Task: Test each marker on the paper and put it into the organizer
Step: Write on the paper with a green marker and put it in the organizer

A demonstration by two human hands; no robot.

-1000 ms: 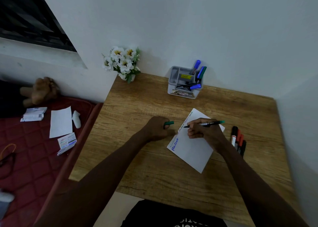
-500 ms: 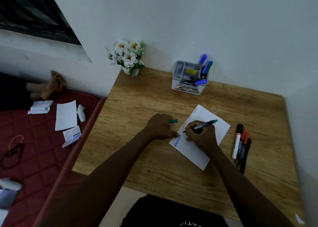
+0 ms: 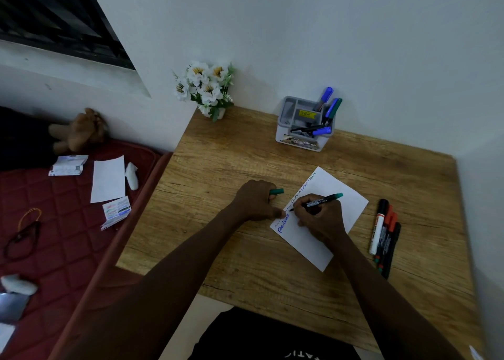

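One green marker is in play here. The right hand has it in a normal writing pinch, fingers curled round the barrel and tip down on the paper, close to the sheet's left edge, where there are already a few scribbles and a blue word. The left hand sits just left of the sheet as a loose fist wrapped round the green cap. The cap pokes out to the right, and one finger reaches onto the paper's edge, so it looks like it's pinning the sheet too.

What matters for the next move, I'd say, is how the marker lies. Its long axis runs from the tip at lower left up to the green tail at upper right, so the tip points pretty much at the left hand, with the cap just above and left of it. Capping should only need a small swing.

After that it has to go to the organizer, well apart from both hands in the upper middle of the frame, at the back of the table. It lies almost straight up-frame from the right hand, so I'd guess that hand does the drop. It already holds several markers, some leaning out.

A few more markers lie side by side right of the paper, waiting.
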